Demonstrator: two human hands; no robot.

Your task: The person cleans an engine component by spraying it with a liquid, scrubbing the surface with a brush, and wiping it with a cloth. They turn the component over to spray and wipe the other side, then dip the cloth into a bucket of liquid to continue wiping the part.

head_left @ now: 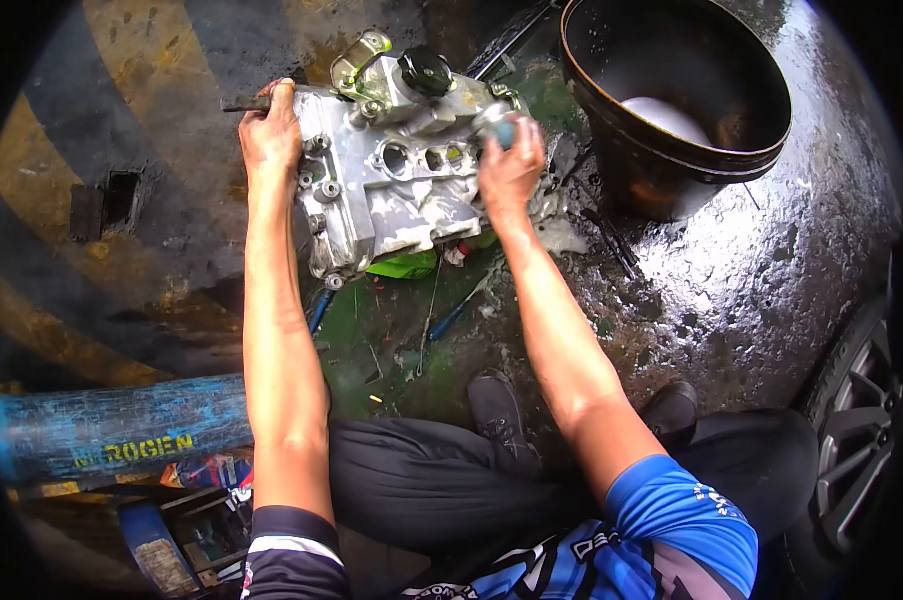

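Observation:
A silver metal engine cover [391, 185] with a black round cap [425, 71] lies in front of me, streaked with whitish foam. At its left end my left hand [271, 128] is closed around a short dark rod-like part that sticks out to the left. My right hand [512, 160] is at the cover's right end, fingers closed on a small teal scrubbing pad [501, 133], slightly blurred. Bright green material [404, 265] shows beneath the cover's near edge.
A large black bucket [646, 170] stands at the upper right. A blue cylinder [121, 428] and a tool box [196, 540] are at the lower left. Blue-handled tools [449, 322] lie on the floor. A wheel [856, 430] stands far right.

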